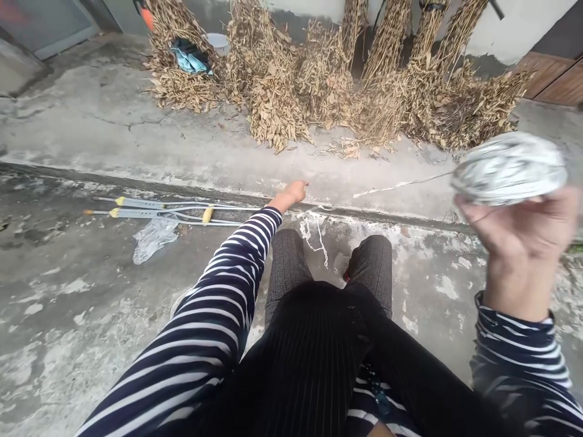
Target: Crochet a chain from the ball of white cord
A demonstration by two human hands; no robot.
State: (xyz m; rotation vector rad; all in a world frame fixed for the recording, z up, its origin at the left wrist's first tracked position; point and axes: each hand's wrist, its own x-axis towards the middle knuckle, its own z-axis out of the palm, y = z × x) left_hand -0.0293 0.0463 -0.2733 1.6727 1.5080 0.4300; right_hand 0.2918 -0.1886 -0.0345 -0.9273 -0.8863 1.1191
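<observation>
Crutches (150,210) left on ground (54,340) | dried plant bundles (273,103) ahead against wall (514,30) | plastic bag (155,240) (just beside crutches)

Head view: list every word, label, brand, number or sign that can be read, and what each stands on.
No text can be read in this view.
Crumpled foil ball in the right hand: blurred, no readable print.
Crutches: no readable marking.
Red patch on the glass door: too blurred to tell whether it is lettering.
</observation>
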